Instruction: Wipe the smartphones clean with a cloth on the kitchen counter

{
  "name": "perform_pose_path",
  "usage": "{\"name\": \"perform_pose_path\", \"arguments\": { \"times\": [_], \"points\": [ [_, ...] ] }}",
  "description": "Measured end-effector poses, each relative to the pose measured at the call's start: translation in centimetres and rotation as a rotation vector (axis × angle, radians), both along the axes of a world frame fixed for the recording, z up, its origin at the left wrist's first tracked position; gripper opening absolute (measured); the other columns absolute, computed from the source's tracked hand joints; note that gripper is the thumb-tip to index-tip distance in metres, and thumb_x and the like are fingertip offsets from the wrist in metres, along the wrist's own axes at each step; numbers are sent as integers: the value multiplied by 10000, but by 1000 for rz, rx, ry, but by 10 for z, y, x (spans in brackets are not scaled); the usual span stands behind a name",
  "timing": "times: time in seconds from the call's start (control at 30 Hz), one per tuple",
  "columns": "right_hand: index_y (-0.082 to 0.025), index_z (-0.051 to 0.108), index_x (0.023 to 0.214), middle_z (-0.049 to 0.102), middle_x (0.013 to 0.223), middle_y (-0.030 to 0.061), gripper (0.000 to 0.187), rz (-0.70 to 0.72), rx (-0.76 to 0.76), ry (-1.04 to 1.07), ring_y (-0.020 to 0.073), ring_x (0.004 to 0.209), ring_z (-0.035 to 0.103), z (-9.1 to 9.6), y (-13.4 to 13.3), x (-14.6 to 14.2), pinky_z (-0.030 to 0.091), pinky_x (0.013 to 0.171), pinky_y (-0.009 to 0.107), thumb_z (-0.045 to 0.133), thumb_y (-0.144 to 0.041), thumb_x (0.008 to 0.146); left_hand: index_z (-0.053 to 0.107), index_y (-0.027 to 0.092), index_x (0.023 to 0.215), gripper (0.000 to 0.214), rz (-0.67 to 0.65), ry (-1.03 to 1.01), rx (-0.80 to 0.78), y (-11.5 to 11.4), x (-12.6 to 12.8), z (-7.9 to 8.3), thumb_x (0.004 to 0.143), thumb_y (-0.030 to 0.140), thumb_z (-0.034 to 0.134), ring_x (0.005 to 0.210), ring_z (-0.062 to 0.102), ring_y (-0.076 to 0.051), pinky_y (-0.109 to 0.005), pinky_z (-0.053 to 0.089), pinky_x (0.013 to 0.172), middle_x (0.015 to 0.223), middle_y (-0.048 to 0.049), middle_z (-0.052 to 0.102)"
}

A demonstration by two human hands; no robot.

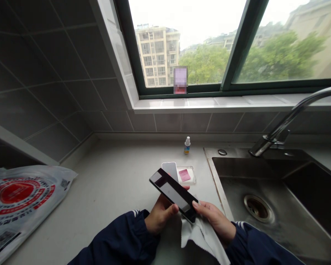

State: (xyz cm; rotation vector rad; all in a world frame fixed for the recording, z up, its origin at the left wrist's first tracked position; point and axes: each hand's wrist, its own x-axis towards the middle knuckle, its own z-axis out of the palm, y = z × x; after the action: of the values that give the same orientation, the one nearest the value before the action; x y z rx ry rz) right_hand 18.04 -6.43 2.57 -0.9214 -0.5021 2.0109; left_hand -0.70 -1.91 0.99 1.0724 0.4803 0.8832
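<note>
A black smartphone is tilted above the counter, its glossy screen reflecting the window. My left hand grips it from the left side, with the thumb at the near edge. At its lower right end, my right hand pinches the phone, thumb on the screen. A pale cloth with a zigzag edge hangs from under my right hand. Behind the phone lie a flat white-edged rectangle and a clear phone case with a pink square on it. The fingers beneath the phone are mostly hidden.
A small white spray bottle stands toward the back of the counter. On the right are a steel sink and a chrome faucet. A white plastic bag with red print lies at the left. A window is behind.
</note>
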Motion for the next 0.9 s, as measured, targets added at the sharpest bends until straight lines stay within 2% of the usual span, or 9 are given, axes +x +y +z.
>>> {"name": "perform_pose_path", "arguments": {
  "times": [0.1, 0.23, 0.37, 0.53, 0.7, 0.73, 0.8, 0.83, 0.9],
  "points": [
    [-46, 701, 840, 714, 703, 118, 398, -30, -11, -24, 138, 547, 645, -1, -1, -1, 474, 560, 222, 765, -434, 773, 529, 252, 1327, 560, 2, -77, -110, 1, 2, -3, 820, 455, 650, 1185, 548, -336, -481, 412, 1004, 1358, -138, 551],
    [-65, 674, 745, 666, 578, 63, 355, -152, -23, -76, 123, 470, 607, -3, 0, -1, 459, 493, 213, 800, -397, 737, 488, 308, 1350, 561, 62, -181, -193, 2, 3, -4, 831, 464, 635, 1167, 570, -301, -466, 425, 993, 1314, -104, 587],
    [-120, 678, 808, 736, 747, 73, 272, -408, 0, -152, 190, 666, 702, -3, 10, 14, 560, 651, 290, 789, -360, 741, 596, 202, 1216, 448, 53, -218, -275, 2, 3, -4, 896, 502, 508, 1128, 599, -331, -507, 419, 1005, 1290, -135, 587],
    [-144, 691, 919, 755, 897, 89, 337, -687, 76, -272, 258, 855, 721, -4, 23, 36, 596, 742, 362, 782, -400, 719, 593, 93, 1220, 639, -147, -211, -395, -1, 3, -3, 918, 599, 346, 1034, 638, -332, -502, 509, 876, 1226, -202, 601],
    [-168, 692, 1088, 714, 1122, 92, 408, -780, 237, -414, 306, 1131, 627, -8, 9, 25, 533, 951, 430, 725, -439, 785, 616, 28, 1170, 844, -361, -195, -527, -5, 6, 0, 904, 677, 147, 864, 662, -274, -463, 548, 729, 1131, -219, 619],
    [-171, 688, 1124, 693, 1175, 100, 370, -748, 401, -615, 309, 1180, 597, -9, 3, 21, 513, 982, 438, 665, -416, 847, 624, 27, 1157, 855, -397, -194, -557, -6, 7, 1, 902, 679, 133, 840, 663, -270, -455, 547, 704, 1137, -219, 615],
    [-195, 662, 1207, 600, 1326, 98, 329, -545, 818, -957, 316, 1277, 516, -11, -6, 15, 453, 1053, 455, 574, -329, 919, 634, 27, 1143, 864, -475, -187, -625, -8, 8, 1, 899, 682, 126, 792, 668, -267, -442, 535, 682, 1092, -218, 639],
    [-191, 606, 1290, 510, 1422, 105, 368, -363, 1033, -1056, 318, 1326, 461, -11, -10, 13, 422, 1079, 464, 503, -288, 951, 633, 34, 1155, 843, -494, -195, -650, -8, 9, 1, 908, 668, 138, 786, 672, -265, -439, 525, 706, 1056, -210, 659],
    [-170, 459, 1425, 390, 1508, 111, 452, -77, 1353, -1248, 324, 1411, 317, -12, -12, 9, 313, 1138, 509, 411, -258, 984, 615, 62, 1212, 749, -466, -246, -681, -9, 10, 0, 939, 609, 182, 852, 677, -253, -422, 491, 828, 1018, -176, 692]
  ]
}}
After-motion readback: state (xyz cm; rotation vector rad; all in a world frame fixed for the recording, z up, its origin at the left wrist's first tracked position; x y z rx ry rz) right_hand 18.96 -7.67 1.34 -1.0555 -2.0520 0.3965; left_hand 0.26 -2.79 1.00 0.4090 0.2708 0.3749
